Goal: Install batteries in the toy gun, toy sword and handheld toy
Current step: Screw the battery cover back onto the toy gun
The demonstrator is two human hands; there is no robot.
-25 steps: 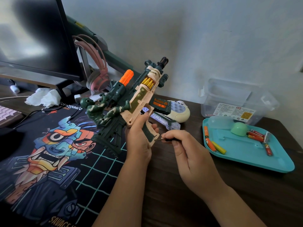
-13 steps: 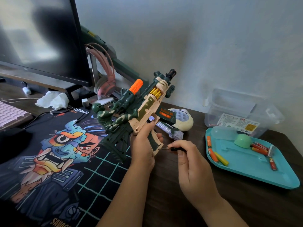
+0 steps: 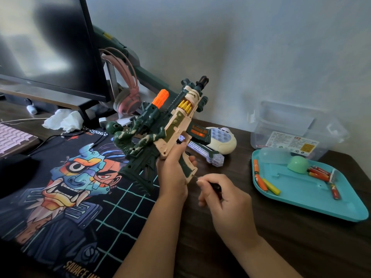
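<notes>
My left hand (image 3: 173,173) grips the handle of the toy gun (image 3: 160,129), a green and tan rifle with an orange tip, held tilted up above the desk. Just right of the handle's base, my right hand (image 3: 224,195) holds a small dark-handled screwdriver (image 3: 208,184) whose thin tip touches the bottom of the grip. Behind the gun lie the cream handheld toy (image 3: 222,139) with round buttons and a clear toy sword (image 3: 202,152). Several orange, red and yellow batteries (image 3: 261,180) lie in the teal tray (image 3: 313,197).
A clear plastic box (image 3: 297,129) stands behind the tray, which also holds a green dome piece (image 3: 298,164). On the left are a monitor (image 3: 46,47), pink headphones (image 3: 128,97), crumpled tissue (image 3: 62,121), a pink keyboard (image 3: 12,137) and a printed desk mat (image 3: 70,187).
The view has shifted, so gun and hands sit lower and more to the right in frame. My right hand has drawn slightly down and back, the screwdriver tip still at the handle base.
</notes>
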